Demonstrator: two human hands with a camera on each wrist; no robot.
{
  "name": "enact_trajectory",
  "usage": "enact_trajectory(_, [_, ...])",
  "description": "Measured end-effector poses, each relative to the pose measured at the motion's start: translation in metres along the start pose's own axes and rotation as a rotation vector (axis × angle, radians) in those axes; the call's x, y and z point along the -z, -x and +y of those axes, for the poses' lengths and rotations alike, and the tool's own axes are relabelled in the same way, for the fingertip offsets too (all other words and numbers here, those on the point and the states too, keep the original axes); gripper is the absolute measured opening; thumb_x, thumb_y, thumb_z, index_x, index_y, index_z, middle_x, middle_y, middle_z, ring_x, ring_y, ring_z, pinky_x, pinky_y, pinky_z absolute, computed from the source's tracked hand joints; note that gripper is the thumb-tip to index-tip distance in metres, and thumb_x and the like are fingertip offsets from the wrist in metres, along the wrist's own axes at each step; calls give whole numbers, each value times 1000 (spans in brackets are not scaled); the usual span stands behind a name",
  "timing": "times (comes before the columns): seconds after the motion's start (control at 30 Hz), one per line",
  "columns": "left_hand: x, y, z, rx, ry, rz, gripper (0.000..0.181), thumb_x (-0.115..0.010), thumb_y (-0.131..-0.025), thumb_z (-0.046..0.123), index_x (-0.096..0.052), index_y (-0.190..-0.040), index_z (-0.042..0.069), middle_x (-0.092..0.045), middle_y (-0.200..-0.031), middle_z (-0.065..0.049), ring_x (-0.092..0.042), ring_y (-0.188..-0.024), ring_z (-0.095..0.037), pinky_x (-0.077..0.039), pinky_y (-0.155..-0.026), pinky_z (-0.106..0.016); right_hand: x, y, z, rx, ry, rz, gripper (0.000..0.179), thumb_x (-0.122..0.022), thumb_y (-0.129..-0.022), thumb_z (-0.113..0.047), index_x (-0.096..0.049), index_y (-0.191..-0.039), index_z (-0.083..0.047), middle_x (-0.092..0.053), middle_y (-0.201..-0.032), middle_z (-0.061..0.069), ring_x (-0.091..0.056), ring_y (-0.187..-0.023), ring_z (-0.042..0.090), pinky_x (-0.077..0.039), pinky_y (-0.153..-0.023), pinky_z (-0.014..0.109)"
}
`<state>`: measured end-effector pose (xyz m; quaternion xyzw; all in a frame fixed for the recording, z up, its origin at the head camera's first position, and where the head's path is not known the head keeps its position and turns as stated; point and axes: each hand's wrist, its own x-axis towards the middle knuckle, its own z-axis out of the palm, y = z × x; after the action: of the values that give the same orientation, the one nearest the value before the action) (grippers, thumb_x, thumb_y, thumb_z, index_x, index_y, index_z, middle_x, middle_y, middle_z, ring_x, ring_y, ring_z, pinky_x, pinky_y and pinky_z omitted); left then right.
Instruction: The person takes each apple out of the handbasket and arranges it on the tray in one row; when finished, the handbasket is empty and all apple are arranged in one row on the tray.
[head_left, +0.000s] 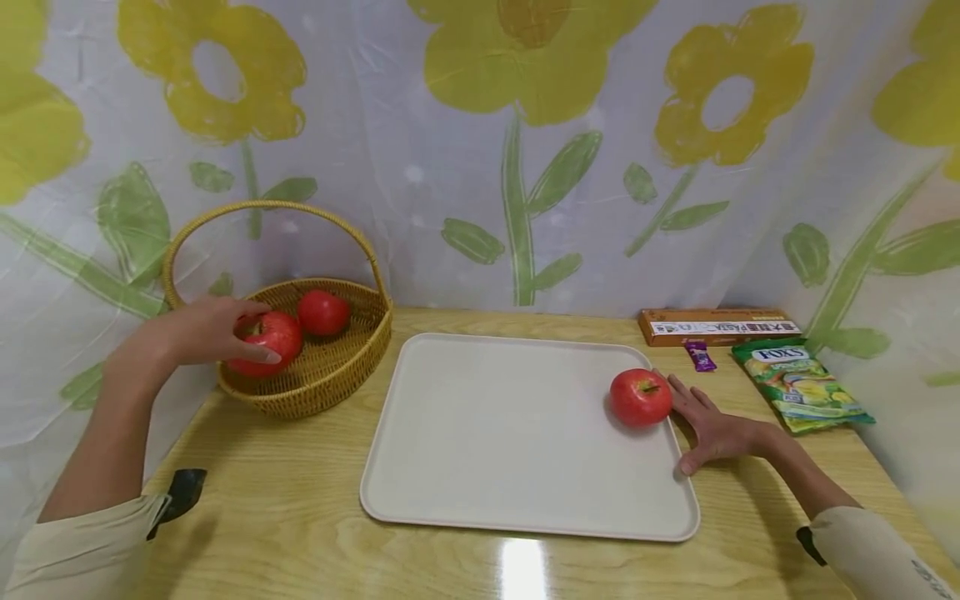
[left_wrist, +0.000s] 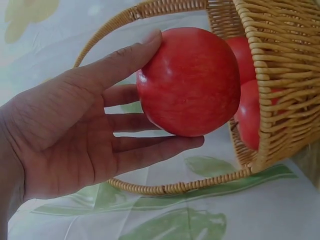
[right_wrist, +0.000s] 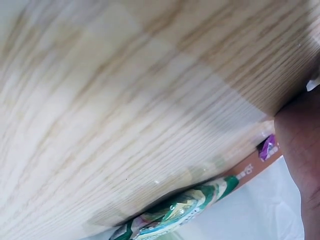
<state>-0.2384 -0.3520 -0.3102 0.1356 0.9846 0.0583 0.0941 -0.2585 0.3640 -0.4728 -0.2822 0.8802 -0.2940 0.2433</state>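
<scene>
My left hand (head_left: 201, 332) grips a red apple (head_left: 276, 343) at the left side of the wicker basket (head_left: 351, 377). In the left wrist view, the thumb lies over the top of that apple (left_wrist: 192, 85) and the fingers support it from below. Further red apples (left_wrist: 248, 112) sit inside the basket, partly hidden behind its wall. Another red apple (head_left: 639, 398) rests on the right part of the white tray (head_left: 517, 433). My right hand (head_left: 711, 432) lies with spread fingers at the tray's right edge, fingertips close to this apple.
Behind the right hand are a green candy bag (head_left: 806, 387), a small purple wrapped candy (head_left: 701, 356) and a long brown box (head_left: 720, 327). A flowered cloth (head_left: 465, 183) hangs along the back and sides of the wooden table (head_left: 300, 500). The basket's tall handle (head_left: 277, 203) arches upward.
</scene>
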Motion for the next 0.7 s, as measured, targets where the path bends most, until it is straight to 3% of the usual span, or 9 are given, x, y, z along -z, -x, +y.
enact_trajectory(0.17, [0, 2, 4, 1, -11, 14, 85, -81, -87, 48, -56, -140, -13, -70, -112, -16, -63, -96, -27, -56, -88, -49, 2, 1, -3, -21, -4, -11, 141, -84, -74, -67, 3, -167, -6, 18, -167, 38, 17, -148, 70, 7, -110, 88])
enact_trajectory(0.5, [-5, 0, 13, -24, -1, 31, 84, -80, -89, 47, -54, -142, -13, -66, -132, -33, -66, -115, -45, -54, -98, -61, 2, 1, 2, -13, 13, -7, 139, -85, -74, -66, 0, -167, -7, 16, -168, 38, 16, -149, 69, 6, -111, 88])
enact_trajectory(0.7, [-6, -5, 23, -36, 18, 28, 81, -80, -89, 48, -57, -141, -10, -71, -114, -16, -63, -96, -27, -55, -91, -49, 1, 0, 5, 1, 8, -8, 138, -84, -75, -67, 0, -167, -7, 16, -169, 37, 17, -151, 66, 8, -114, 86])
